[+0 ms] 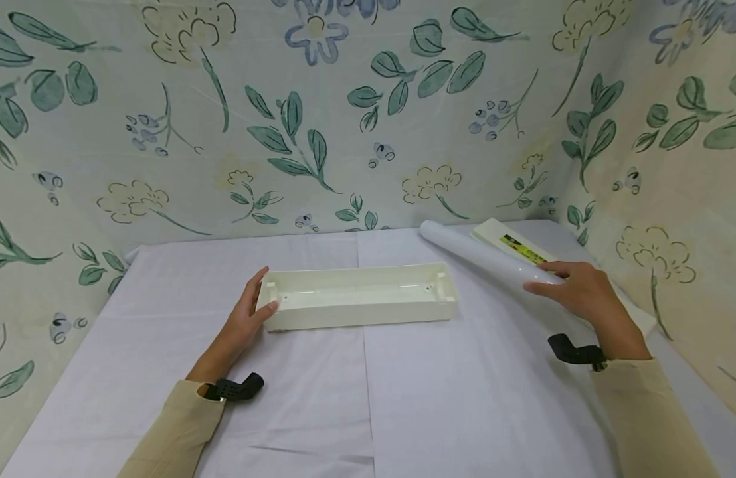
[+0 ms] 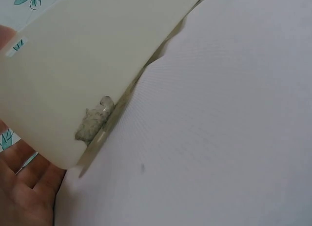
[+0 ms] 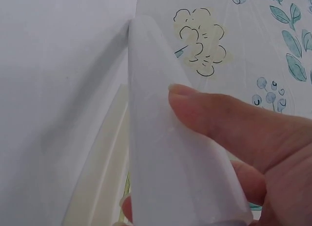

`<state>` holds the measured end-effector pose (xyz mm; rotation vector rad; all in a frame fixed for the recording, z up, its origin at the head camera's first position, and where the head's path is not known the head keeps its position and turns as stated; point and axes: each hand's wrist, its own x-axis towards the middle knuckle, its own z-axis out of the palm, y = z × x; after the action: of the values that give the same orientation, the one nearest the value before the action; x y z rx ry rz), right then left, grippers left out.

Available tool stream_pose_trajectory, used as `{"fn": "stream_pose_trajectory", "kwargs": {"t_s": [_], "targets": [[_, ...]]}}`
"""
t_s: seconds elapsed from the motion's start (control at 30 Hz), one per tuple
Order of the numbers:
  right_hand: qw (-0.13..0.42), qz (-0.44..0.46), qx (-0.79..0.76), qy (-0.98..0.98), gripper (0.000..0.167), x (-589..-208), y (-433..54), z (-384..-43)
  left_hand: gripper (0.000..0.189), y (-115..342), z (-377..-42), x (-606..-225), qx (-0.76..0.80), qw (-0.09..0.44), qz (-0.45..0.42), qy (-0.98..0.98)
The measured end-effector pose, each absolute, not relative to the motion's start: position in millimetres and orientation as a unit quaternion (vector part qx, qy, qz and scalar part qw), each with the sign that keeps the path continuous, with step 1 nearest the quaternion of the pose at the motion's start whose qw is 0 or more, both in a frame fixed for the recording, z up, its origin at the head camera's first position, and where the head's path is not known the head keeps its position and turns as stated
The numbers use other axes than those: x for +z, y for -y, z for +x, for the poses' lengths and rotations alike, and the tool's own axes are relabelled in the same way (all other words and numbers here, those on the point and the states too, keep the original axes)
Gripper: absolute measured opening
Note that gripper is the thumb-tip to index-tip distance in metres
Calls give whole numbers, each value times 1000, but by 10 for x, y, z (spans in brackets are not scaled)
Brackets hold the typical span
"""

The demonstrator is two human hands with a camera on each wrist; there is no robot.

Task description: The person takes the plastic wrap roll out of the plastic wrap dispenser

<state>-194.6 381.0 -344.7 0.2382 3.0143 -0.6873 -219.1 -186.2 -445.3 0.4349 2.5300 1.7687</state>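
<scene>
A long, shallow cream plastic box [image 1: 362,315], its inside bare, lies on the white cloth before me. My left hand [image 1: 248,312] holds its left end, thumb over the near rim and fingers round the far side. In the left wrist view a greyish clump of residue [image 2: 95,121] clings to the box's lower edge. My right hand [image 1: 586,295] grips the near end of a glossy white film roll [image 1: 475,249], which slants away to the back. Its thumb [image 3: 209,109] lies along the top, with fingers curled underneath.
Partly behind the roll and right hand lies a long cream lid-like piece [image 1: 492,230] with a yellow-green label [image 1: 523,249], near the table's right edge. White cloth [image 1: 452,405] covers the table. Floral-patterned fabric [image 1: 320,206] stands along the back and both sides.
</scene>
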Motion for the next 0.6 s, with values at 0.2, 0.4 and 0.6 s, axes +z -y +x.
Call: {"fn": "stream_pose_trajectory", "kwargs": {"t_s": [0.2,0.4,0.6], "targets": [[17,77,-218,-973,96,-3456,-3815,-1947,74,1850,-2175,-4428,580,20,145,-801],[22,81,-221,-972,96,-3462,-3816,-1945,74,1848,-2178,-4435,574,15,143,-806],[29,81,-226,-970,98,-3459,-3817,-1941,74,1861,-2189,-4456,578,16,146,-803]]}}
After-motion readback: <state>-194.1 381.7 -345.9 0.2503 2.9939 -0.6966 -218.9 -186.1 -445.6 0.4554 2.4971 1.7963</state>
